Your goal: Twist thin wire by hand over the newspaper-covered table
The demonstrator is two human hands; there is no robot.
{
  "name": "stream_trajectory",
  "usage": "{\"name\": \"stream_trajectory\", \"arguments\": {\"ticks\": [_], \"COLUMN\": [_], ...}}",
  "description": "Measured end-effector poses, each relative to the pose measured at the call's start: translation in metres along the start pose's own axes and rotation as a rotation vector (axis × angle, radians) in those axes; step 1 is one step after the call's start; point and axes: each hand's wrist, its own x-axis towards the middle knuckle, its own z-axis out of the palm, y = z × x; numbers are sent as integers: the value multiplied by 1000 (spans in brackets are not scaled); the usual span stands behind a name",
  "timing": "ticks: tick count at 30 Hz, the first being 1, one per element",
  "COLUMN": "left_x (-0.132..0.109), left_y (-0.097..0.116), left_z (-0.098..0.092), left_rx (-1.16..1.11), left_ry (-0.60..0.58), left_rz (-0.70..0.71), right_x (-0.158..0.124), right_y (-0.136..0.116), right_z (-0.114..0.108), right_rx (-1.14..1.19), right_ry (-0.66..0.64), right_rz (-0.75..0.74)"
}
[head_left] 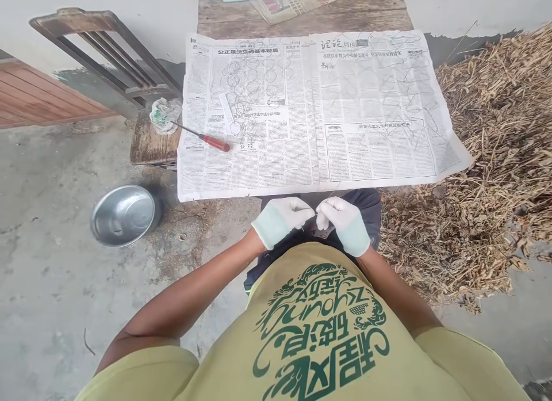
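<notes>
White gloves with pale green cuffs cover both hands, which are close together over my lap at the newspaper's near edge. My left hand point(287, 217) is closed in a pinch, its fingertips pointing right. Facing it, my right hand point(340, 220) also pinches, and a thin wire-like strand point(333, 193) rises from its fingertips. What the left fingertips hold is too small to make out. Beyond them a newspaper point(267, 176) covers the table, with thin bent wire shapes point(401, 93) on it. A red-handled tool point(215, 142) and a white strip point(227, 110) lie on its left part.
A wooden chair point(144, 145) with a crumpled plastic bag point(166, 116) stands left of the table point(366, 12). A metal basin point(125, 214) sits on the floor at the left. Dried stalks point(495, 205) are heaped at the right.
</notes>
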Motion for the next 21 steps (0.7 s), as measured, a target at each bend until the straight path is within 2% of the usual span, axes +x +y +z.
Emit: {"name": "stream_trajectory", "arguments": {"ticks": [5, 16, 18, 21], "left_x": [6, 19, 24, 27], "left_y": [-2, 2, -2, -14], "left_z": [5, 9, 6, 1], "left_rx": [-88, -3, -42, -282], "left_ry": [4, -2, -52, -179], "left_rz": [-75, -130, -148, -111], "right_x": [-2, 3, 4, 6], "right_y": [1, 17, 18, 15], "right_z": [2, 5, 6, 5], "right_rx": [-59, -229, -194, -110], "right_ry": [4, 42, 82, 159], "right_rz": [26, -53, -35, -20]}}
